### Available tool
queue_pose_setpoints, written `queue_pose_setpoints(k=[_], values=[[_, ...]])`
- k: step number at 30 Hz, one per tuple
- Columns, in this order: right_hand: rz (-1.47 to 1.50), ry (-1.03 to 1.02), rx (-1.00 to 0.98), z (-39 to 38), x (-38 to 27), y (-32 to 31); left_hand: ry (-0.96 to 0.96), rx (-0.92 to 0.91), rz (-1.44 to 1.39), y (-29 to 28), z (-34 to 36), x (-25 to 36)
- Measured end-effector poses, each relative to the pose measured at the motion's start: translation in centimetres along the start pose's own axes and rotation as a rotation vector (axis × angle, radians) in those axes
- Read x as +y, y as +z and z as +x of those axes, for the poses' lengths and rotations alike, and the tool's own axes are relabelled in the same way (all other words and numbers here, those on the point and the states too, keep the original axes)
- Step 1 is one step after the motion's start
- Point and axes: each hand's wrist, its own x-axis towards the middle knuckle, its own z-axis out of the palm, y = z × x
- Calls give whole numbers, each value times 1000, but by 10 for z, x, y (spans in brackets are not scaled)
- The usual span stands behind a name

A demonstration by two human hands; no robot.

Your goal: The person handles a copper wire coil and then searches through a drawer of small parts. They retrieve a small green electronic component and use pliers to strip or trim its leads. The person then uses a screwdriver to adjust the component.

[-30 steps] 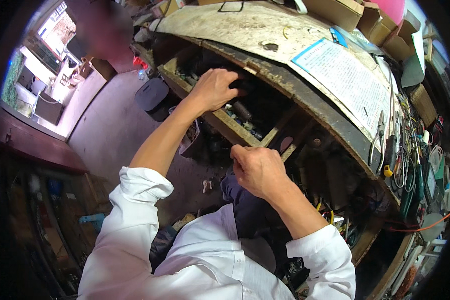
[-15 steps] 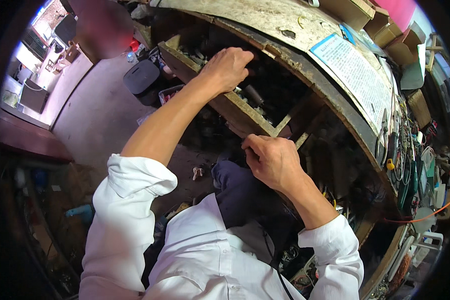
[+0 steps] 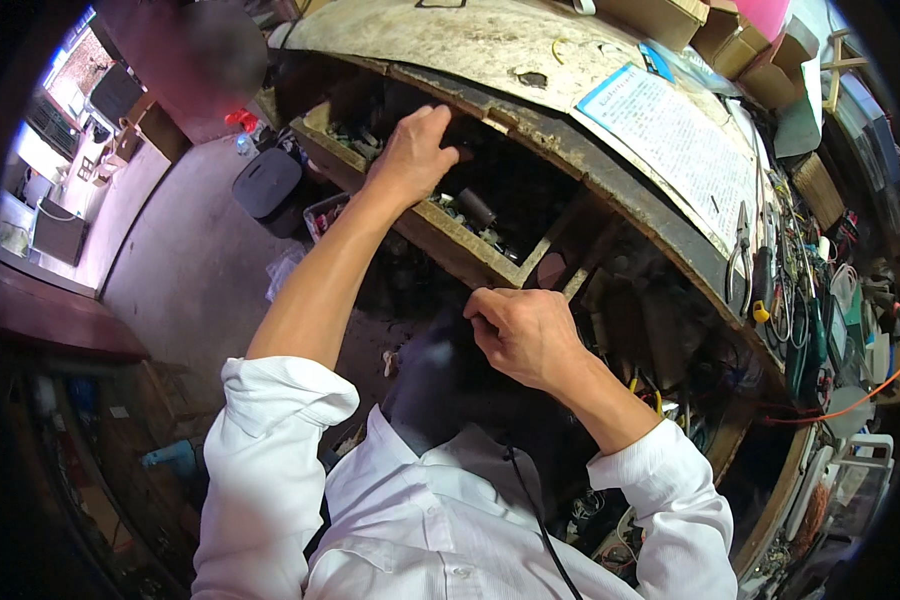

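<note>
A wooden drawer (image 3: 458,250) is pulled out from under the workbench, with small loose parts inside. My left hand (image 3: 413,158) is over the drawer, fingers reaching down and thumb held apart; the fingertips are partly hidden and nothing shows in its grasp. Near it in the drawer lies a dark cylindrical part (image 3: 476,208) among small metal pieces. At the drawer's near corner, my right hand (image 3: 530,335) is closed with bent fingers on the front edge.
The worn bench top (image 3: 490,50) carries a printed sheet (image 3: 660,150), pliers (image 3: 740,255), and tangled tools and cables at the right. Cardboard boxes (image 3: 660,18) stand behind. A dark lidded bin (image 3: 268,185) sits on the floor at left, and a blue tool (image 3: 170,455) lies lower left.
My left hand has lifted its thumb away from the fingers over the drawer. The whole view has shifted slightly; my right hand stays at the drawer's corner.
</note>
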Motion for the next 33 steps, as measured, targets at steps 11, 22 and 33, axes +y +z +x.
queue_pose_setpoints(k=[11,22,33], values=[[-33,13,-27,1,3,4,34,-26,50,-1,2,1],[-22,59,-61,3,8,6,203,-547,603,13,32,56],[46,73,-101,5,3,-1,271,-386,308,70,59,46]])
